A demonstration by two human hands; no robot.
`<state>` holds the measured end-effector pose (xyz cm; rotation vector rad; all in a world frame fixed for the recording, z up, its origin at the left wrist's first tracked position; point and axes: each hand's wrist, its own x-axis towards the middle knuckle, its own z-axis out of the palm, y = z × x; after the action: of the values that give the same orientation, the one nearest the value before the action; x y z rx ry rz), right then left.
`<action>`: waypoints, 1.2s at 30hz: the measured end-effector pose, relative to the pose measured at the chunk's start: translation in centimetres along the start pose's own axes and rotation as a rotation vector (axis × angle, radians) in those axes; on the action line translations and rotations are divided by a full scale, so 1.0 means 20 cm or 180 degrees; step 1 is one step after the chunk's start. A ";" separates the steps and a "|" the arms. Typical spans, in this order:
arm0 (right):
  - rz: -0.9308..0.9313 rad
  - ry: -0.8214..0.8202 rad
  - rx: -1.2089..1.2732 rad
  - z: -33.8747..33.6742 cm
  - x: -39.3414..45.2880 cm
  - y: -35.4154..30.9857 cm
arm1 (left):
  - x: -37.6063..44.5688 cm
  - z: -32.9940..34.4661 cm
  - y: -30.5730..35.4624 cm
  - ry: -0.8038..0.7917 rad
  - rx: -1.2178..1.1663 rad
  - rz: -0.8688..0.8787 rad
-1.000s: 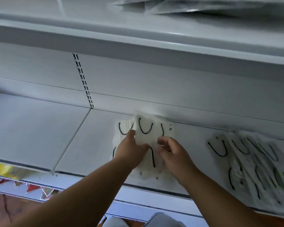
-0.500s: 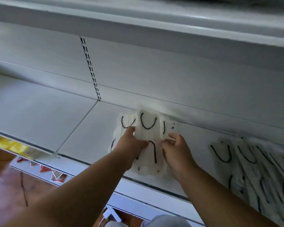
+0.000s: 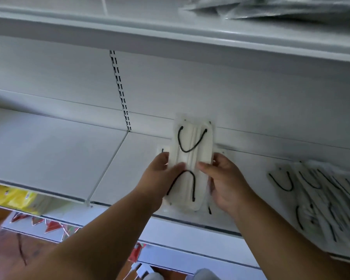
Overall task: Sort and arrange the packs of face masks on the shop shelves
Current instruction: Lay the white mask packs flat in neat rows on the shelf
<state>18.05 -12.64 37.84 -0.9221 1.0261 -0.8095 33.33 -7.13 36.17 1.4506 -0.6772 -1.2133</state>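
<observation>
Hands L (image 3: 160, 178) & R (image 3: 223, 182) either side of mask pack (image 3: 191, 158), thumbs on top.

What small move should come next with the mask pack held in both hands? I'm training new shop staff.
Probably lower it flat and square it on the packs beneath. Left hand and right hand grip the top pack by its sides, and edges of other packs poke out under it on the shelf.
</observation>
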 end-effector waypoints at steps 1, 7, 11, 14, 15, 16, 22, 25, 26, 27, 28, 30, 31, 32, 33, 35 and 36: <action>-0.0041 0.0032 -0.0003 0.05 0.00 0.02 | -0.01 -0.06 0.03 -0.0044 -0.0051 -0.0005; -0.0348 0.0530 0.0022 0.34 0.03 0.12 | -0.02 -0.47 0.07 0.0166 -0.0821 -0.0302; -0.0329 0.0690 0.0405 0.42 0.05 0.16 | 0.00 -0.73 0.05 0.0459 -0.0993 -0.0364; -0.0367 0.0763 0.0877 0.46 0.05 0.15 | 0.01 -0.86 0.03 0.0810 -0.0917 -0.0360; -0.0331 0.0783 0.1035 0.47 0.05 0.15 | 0.02 -0.90 0.03 0.0916 -0.0824 -0.0351; -0.0292 0.0808 0.1169 0.48 0.06 0.15 | 0.02 -0.92 0.03 0.1035 -0.0734 -0.0338; -0.0381 0.0687 0.0927 0.56 0.05 0.15 | -0.01 -0.95 0.06 0.0839 -0.0388 -0.0327; -0.0268 0.0622 0.0056 0.64 0.04 0.17 | -0.03 -0.87 0.06 0.0217 -0.0509 -0.0462; -0.0338 0.0657 -0.0242 0.66 0.04 0.19 | -0.04 -0.85 0.06 0.0049 -0.0598 -0.0457; -0.0416 0.0690 -0.0480 0.69 0.04 0.20 | -0.04 -0.82 0.06 -0.0089 -0.0652 -0.0452; -0.0529 0.0736 -0.0751 0.71 0.05 0.21 | -0.05 -0.80 0.06 -0.0176 -0.0630 -0.0457; -0.0703 0.0873 -0.1323 0.74 0.04 0.23 | -0.05 -0.78 0.04 -0.0267 -0.0443 -0.0405; -0.0795 0.0918 -0.1545 0.76 0.04 0.23 | -0.04 -0.77 0.03 -0.0283 -0.0368 -0.0361; -0.0840 0.0917 -0.1672 0.77 0.02 0.23 | -0.04 -0.77 0.02 -0.0255 -0.0324 -0.0331; -0.0832 0.0934 -0.1746 0.77 0.01 0.23 | -0.04 -0.77 0.02 -0.0178 -0.0331 -0.0319; -0.0663 0.0928 -0.1581 0.78 -0.02 0.26 | -0.03 -0.79 0.04 0.0081 -0.0501 -0.0343; -0.0524 0.0888 -0.1306 0.78 -0.04 0.28 | -0.02 -0.79 0.05 0.0235 -0.0643 -0.0363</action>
<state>33.11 -5.88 36.59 -1.2794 1.4061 -0.8988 48.09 -1.29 35.68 1.3717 -0.4134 -1.2708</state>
